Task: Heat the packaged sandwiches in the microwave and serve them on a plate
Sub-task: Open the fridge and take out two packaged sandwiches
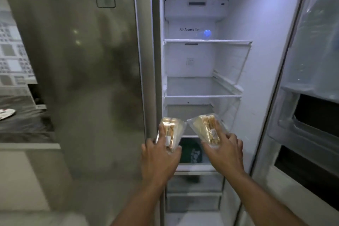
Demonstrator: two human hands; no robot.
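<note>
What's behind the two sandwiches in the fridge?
Behind the left sandwich pack and right sandwich pack sits a dark green package on a lower shelf. The hands and packs cover part of it, so what it is stays unclear.

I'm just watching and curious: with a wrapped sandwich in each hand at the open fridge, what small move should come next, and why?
Probably drawing both hands back out of the open white fridge. The left hand holds one clear-wrapped triangular sandwich pack and the right hand the other, so both are already collected, and the door cannot be shut before they clear it.
</note>
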